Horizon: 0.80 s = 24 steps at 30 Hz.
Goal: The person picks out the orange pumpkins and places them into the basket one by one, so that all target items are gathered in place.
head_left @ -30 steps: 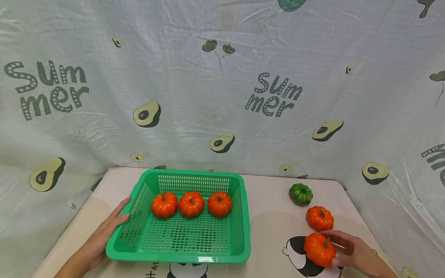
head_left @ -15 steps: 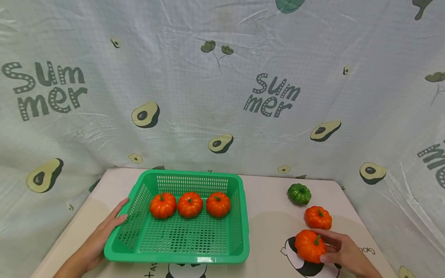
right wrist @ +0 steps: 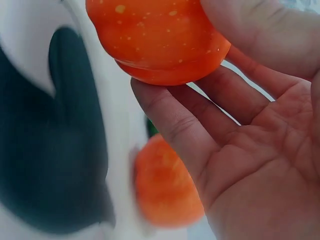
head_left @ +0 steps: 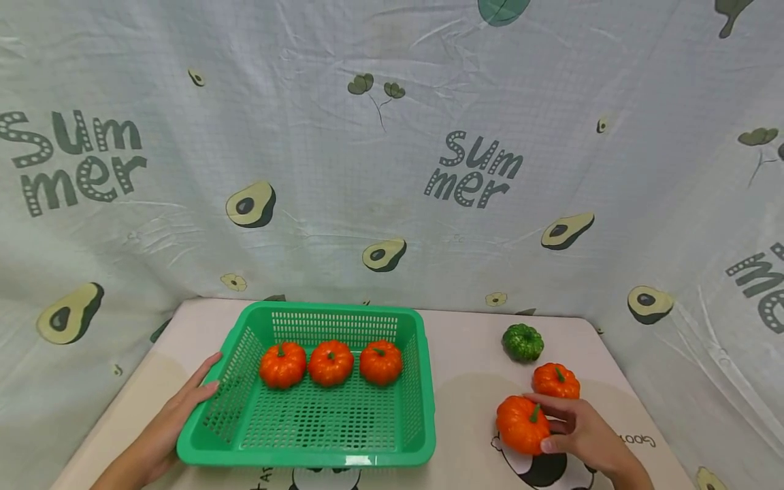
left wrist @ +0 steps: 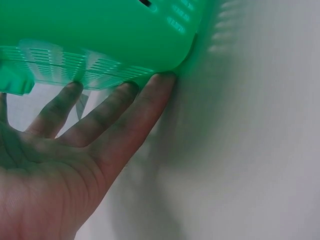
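Fingers and thumb of the right hand point(head_left: 582, 429) pinch an orange pumpkin point(head_left: 520, 425); the right wrist view cuts part of it off. Whether it touches the counter point(head_left: 459, 340) is hard to tell. Behind it, another orange pumpkin point(head_left: 556, 380) is partly hidden, near a green pumpkin point(head_left: 523, 342). Three pumpkins point(head_left: 331, 364) sit in the green basket point(head_left: 306, 457), which the left hand point(head_left: 171, 422) touches, fingers straight.

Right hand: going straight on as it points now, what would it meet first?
Probably the green basket, at its right side; how high the right hand holds its orange pumpkin is unclear.
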Each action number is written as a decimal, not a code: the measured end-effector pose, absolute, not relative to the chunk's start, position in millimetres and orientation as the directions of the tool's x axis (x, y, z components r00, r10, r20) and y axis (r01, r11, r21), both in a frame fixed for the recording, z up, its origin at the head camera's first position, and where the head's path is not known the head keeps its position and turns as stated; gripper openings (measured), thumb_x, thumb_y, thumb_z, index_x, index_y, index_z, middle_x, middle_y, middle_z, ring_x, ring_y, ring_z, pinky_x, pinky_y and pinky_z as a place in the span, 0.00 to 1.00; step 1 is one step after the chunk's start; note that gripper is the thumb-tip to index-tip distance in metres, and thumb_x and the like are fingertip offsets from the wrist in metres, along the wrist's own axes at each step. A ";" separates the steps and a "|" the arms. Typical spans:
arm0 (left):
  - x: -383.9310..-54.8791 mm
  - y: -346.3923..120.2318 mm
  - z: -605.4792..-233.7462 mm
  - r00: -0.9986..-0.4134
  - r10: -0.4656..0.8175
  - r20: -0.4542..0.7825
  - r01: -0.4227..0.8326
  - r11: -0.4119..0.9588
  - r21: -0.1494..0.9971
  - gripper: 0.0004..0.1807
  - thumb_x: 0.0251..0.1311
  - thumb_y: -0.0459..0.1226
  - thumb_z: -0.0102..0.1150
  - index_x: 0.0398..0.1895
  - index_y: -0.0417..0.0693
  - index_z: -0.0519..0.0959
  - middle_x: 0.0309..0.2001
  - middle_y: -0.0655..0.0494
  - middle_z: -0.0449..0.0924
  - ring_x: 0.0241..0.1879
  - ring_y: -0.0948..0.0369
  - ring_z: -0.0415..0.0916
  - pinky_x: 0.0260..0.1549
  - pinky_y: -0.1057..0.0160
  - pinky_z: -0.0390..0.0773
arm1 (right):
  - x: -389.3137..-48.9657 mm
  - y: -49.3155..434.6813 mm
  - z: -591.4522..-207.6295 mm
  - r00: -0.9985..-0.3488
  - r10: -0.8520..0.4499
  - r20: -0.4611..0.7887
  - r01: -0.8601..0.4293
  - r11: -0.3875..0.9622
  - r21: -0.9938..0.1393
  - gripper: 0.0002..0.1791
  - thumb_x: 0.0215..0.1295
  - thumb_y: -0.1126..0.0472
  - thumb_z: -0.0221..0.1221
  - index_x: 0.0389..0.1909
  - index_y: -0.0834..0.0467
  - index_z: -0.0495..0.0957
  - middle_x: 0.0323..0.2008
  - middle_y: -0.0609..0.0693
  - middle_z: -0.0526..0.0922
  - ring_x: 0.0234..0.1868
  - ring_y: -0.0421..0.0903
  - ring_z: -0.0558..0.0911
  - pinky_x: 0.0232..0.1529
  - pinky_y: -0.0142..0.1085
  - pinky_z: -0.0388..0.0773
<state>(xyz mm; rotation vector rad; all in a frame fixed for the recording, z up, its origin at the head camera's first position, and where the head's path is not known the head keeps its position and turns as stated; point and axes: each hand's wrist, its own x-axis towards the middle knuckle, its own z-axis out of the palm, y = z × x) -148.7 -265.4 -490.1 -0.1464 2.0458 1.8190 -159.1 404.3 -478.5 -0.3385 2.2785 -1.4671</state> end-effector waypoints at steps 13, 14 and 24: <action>-148.9 -265.6 -490.7 -0.915 0.181 -0.360 -0.338 0.142 0.930 0.39 0.83 0.55 0.36 0.85 0.68 0.29 0.85 0.45 0.20 0.81 0.41 0.32 0.48 0.79 0.70 | -160.9 361.1 -451.7 -0.833 -0.553 -0.011 -0.209 0.334 -0.919 0.39 0.62 0.66 0.71 0.72 0.74 0.67 0.62 0.25 0.80 0.58 0.26 0.81 0.55 0.26 0.80; -148.7 -265.5 -490.4 -0.915 0.183 -0.361 -0.339 0.141 0.930 0.40 0.83 0.55 0.36 0.85 0.67 0.28 0.85 0.45 0.19 0.81 0.41 0.31 0.48 0.79 0.69 | -161.0 357.9 -449.1 -0.832 -0.556 0.003 -0.231 0.341 -0.911 0.39 0.62 0.65 0.71 0.72 0.73 0.68 0.63 0.27 0.80 0.58 0.26 0.81 0.55 0.25 0.79; -147.8 -264.9 -488.4 -0.914 0.185 -0.362 -0.336 0.154 0.929 0.39 0.83 0.55 0.35 0.85 0.67 0.28 0.85 0.44 0.19 0.81 0.41 0.34 0.48 0.78 0.70 | -166.0 330.6 -429.1 -0.809 -0.566 0.156 -0.435 0.400 -0.807 0.34 0.63 0.64 0.71 0.69 0.68 0.73 0.63 0.65 0.82 0.59 0.26 0.81 0.55 0.28 0.81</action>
